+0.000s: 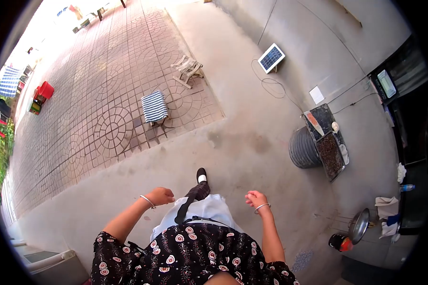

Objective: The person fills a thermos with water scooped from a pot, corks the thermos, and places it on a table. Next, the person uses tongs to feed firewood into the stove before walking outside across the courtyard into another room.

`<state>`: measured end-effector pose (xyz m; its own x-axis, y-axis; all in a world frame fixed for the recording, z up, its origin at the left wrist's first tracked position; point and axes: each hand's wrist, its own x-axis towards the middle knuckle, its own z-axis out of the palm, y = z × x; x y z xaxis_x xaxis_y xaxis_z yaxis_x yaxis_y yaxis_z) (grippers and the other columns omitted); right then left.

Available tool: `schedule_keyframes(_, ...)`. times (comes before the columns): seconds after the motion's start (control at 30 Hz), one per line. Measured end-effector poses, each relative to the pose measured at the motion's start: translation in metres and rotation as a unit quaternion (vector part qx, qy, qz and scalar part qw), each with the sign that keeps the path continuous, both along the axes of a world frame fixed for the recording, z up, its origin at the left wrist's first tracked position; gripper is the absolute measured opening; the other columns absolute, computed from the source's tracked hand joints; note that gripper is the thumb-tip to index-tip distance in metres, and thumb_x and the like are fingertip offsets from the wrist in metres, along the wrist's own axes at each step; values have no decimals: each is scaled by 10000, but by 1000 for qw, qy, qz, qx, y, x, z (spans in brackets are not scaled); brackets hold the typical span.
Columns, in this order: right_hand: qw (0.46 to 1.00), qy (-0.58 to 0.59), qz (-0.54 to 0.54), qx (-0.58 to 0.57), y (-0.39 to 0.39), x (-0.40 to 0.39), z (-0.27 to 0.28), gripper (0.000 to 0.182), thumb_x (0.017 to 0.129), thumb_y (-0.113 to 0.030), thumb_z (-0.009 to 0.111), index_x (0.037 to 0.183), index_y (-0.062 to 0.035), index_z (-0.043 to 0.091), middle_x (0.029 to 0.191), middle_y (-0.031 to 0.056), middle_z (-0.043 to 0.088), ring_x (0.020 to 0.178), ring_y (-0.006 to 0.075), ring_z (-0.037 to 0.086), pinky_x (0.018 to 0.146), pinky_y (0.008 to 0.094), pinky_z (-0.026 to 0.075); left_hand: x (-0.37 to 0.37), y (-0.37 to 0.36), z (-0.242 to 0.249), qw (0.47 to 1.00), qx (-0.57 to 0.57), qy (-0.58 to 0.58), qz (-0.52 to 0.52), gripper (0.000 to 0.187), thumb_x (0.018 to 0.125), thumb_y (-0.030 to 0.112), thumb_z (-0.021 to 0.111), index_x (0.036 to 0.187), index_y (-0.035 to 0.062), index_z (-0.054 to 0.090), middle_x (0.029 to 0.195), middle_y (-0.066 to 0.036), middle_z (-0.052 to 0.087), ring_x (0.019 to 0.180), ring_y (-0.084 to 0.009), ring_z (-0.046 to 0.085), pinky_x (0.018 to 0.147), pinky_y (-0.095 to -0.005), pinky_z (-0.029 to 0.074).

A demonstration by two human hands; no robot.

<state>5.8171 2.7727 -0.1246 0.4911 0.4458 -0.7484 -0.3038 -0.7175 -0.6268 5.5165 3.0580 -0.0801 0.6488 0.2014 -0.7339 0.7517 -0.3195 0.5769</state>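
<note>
My left hand (160, 195) hangs beside the white apron (209, 209), its fingers loosely curled in with no object seen in them. On the other side, my right hand (256, 198) is held off the apron with curled fingers, and it too shows nothing in its grasp. Each wrist carries a bracelet. A foot in a dark shoe (201, 172) is stepped forward on the concrete between the hands. The nearest thing ahead is a stool with a blue-and-white striped seat (154, 107), well out of reach.
A folding stool frame (187, 70) stands on the paving. To the right, a ribbed dark drum (303, 148) carries a tray of dark bits (329, 151). A solar panel (271, 58) leans by the wall, its cable on the floor. A metal basin (359, 225) is lower right; a red bucket (45, 90) is far left.
</note>
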Motion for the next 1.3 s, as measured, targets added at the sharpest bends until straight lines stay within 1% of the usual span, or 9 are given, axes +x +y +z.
schedule_keyframes(0.33, 994, 27, -9, -106, 57, 136, -47, 249, 815, -166, 526, 1009, -16, 568, 841, 71, 639, 612, 123, 590, 496, 248, 453, 227, 128, -60, 987, 125, -36, -92, 326, 733, 296, 578, 897, 18, 622, 876, -178, 617, 859, -337, 572, 771, -393, 448)
schedule_keyframes(0.47, 990, 33, -2, -137, 77, 208, -72, 247, 765, -139, 571, 950, 23, 591, 757, 84, 636, 566, 146, 595, 505, 258, 459, 300, 167, -94, 991, 134, -16, -20, 339, 729, 302, 577, 907, 18, 627, 883, -178, 620, 866, -333, 575, 789, -381, 451)
schedule_keyframes(0.57, 952, -169, 209, -148, 91, 285, -107, 247, 747, -170, 582, 909, 15, 608, 705, 83, 627, 546, 149, 592, 515, 265, 468, 335, 180, -128, 987, 139, 49, 60, 337, 727, 305, 573, 900, 23, 636, 895, -178, 621, 869, -330, 578, 797, -375, 454)
schedule_keyframes(0.6, 972, -112, 140, -151, 104, 310, -103, 246, 744, -183, 581, 898, 6, 614, 693, 84, 624, 544, 148, 592, 520, 267, 471, 343, 186, -135, 983, 144, 76, 83, 335, 727, 306, 571, 897, 25, 639, 899, -178, 621, 870, -329, 579, 800, -374, 455)
schedule_keyframes(0.67, 989, 4, 0, -147, 151, 372, -88, 246, 738, -210, 580, 876, -12, 626, 667, 85, 616, 538, 145, 592, 530, 272, 475, 364, 193, -141, 982, 151, 107, 23, 328, 723, 307, 565, 875, 28, 646, 906, -180, 619, 865, -330, 582, 795, -379, 456)
schedule_keyframes(0.87, 977, -113, 149, -103, 307, 551, -80, 249, 791, -221, 539, 900, -7, 605, 722, 54, 632, 539, 117, 582, 462, 241, 444, 462, 248, -138, 980, 111, 114, 117, 326, 711, 307, 554, 861, 34, 648, 902, -184, 619, 864, -327, 582, 792, -381, 454)
schedule_keyframes(0.97, 947, -249, 201, -13, 381, 619, -135, 253, 765, -229, 563, 888, -14, 616, 671, 82, 620, 547, 136, 586, 549, 269, 477, 515, 295, -152, 983, 103, 102, 111, 314, 709, 296, 550, 857, 37, 649, 903, -189, 617, 866, -329, 581, 794, -377, 453)
schedule_keyframes(1.07, 982, -135, 130, 17, 488, 639, -61, 242, 762, -212, 569, 897, -16, 616, 686, 82, 626, 567, 139, 591, 558, 271, 479, 558, 347, -175, 985, 95, 82, 116, 314, 706, 293, 552, 862, 39, 649, 903, -199, 614, 864, -335, 582, 792, -374, 453)
schedule_keyframes(1.3, 967, -106, 218, -82, 597, 697, -90, 225, 790, -197, 543, 901, -14, 612, 719, 52, 630, 550, 120, 586, 496, 254, 456, 661, 521, -153, 983, 105, 32, 145, 309, 734, 325, 572, 849, 47, 644, 844, -172, 626, 807, -327, 590, 732, -393, 463)
